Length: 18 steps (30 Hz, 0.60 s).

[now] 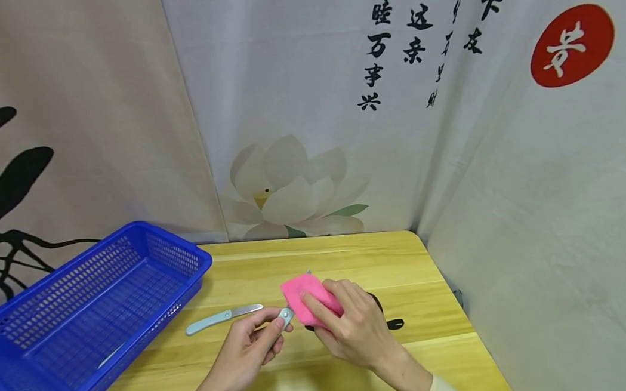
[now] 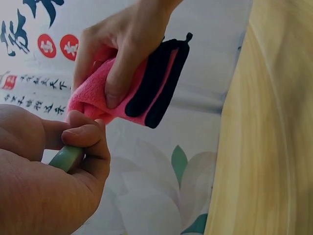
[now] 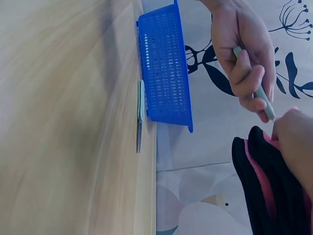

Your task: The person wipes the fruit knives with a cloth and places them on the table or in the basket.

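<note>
Pinching a pale blue knife handle (image 1: 286, 317) in my left hand (image 1: 249, 346), I have my fingers bent round it. My right hand (image 1: 355, 324) is closed round a pink cloth (image 1: 309, 297) with black edges, just right of the handle, and the cloth hides most of the blade. Both are over the wooden table (image 1: 397, 259). To the left lies another knife (image 1: 223, 317), and farther left sits a blue basket (image 1: 84, 329).

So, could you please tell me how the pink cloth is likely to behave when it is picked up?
The pink cloth is probably floppy, since it is doubled over in the right hand. It is probably not slippery, as its surface looks fuzzy in the left wrist view. It may also be light for its size, being just soft-looking layers of fabric.
</note>
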### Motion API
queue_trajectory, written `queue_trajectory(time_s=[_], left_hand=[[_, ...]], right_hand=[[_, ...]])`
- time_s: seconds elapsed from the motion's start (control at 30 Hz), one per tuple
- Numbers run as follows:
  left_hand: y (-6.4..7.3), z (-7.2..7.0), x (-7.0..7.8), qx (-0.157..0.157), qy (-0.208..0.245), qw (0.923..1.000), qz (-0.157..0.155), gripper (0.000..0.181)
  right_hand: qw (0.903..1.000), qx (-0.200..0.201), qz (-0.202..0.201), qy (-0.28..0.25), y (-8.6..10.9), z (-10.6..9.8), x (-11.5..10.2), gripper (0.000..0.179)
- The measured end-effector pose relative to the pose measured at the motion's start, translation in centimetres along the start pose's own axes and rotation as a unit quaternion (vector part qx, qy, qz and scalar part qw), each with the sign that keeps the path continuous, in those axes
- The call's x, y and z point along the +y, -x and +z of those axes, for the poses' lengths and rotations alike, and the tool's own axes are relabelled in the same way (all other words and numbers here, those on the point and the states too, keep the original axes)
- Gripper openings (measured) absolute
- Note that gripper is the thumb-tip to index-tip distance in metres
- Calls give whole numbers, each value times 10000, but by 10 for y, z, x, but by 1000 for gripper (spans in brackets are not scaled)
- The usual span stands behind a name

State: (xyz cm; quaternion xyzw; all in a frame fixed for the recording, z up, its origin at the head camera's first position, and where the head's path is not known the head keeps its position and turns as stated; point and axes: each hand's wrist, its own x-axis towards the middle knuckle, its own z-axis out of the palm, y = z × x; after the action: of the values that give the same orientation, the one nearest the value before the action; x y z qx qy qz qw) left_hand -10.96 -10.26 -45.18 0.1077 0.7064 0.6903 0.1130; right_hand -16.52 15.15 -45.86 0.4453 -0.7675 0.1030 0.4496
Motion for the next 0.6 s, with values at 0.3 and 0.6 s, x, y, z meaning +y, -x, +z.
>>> queue_trajectory(time_s=[0.3, 0.6], left_hand=[[7, -2, -1, -52, 36, 10000, -7, 34], [15, -6, -3, -154, -112, 9998, -74, 32]], right_hand=[[9997, 149, 166, 125, 0, 4, 12, 34], [9987, 244, 415, 190, 1, 6, 26, 36]])
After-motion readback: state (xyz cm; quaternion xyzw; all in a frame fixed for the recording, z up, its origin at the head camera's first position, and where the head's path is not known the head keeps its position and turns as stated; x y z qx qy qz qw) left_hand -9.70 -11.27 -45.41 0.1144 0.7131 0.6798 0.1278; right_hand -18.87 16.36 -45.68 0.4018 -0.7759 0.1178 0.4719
